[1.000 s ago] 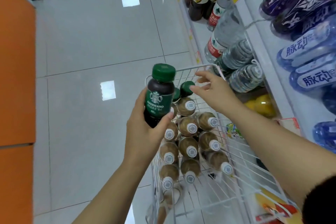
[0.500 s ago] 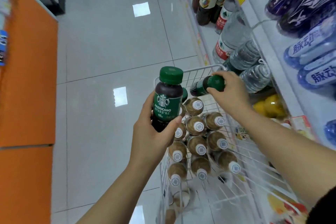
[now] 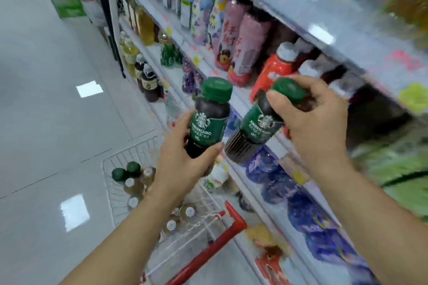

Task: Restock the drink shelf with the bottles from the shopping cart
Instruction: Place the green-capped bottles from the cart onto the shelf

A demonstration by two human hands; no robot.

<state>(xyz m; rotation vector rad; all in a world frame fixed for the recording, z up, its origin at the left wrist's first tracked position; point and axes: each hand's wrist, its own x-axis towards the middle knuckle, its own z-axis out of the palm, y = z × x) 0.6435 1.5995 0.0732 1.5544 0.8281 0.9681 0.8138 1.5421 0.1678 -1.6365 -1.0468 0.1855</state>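
My left hand (image 3: 185, 164) grips a dark green-capped coffee bottle (image 3: 209, 122), my right hand (image 3: 317, 122) a tilted second bottle (image 3: 256, 128); both should go on the white shelf (image 3: 319, 34) next.

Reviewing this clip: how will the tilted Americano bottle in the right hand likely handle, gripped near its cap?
Probably rigid: the tilted bottle shows no denting in the right hand. Likely heavy for its size, as it looks full of dark liquid. Gripped around the green cap, it might swing or slip.
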